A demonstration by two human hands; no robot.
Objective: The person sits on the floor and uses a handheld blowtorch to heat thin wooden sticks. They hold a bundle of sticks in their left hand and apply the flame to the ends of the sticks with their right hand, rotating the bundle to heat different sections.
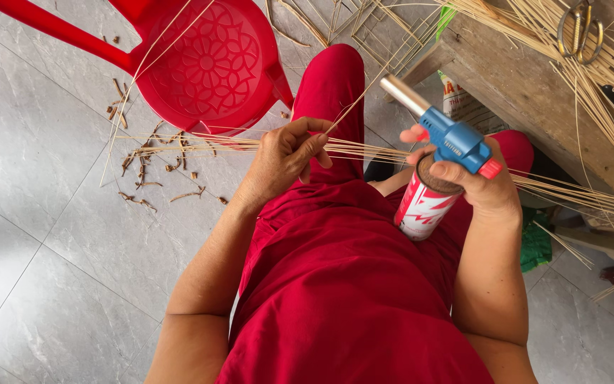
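Bamboo strips: thin, pale | left hand fingers pinch them | right hand fingers clamp blue torch

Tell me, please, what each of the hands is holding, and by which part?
Left hand pinches thin reed strips mid-length; right hand grips the torch around its canister top.

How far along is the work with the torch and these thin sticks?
Done: trimmed scraps litter the floor. In hand: the left hand grips a bundle of thin sticks; the right hand holds the blue torch, no flame visible. Left: many loose sticks on the wooden bench.
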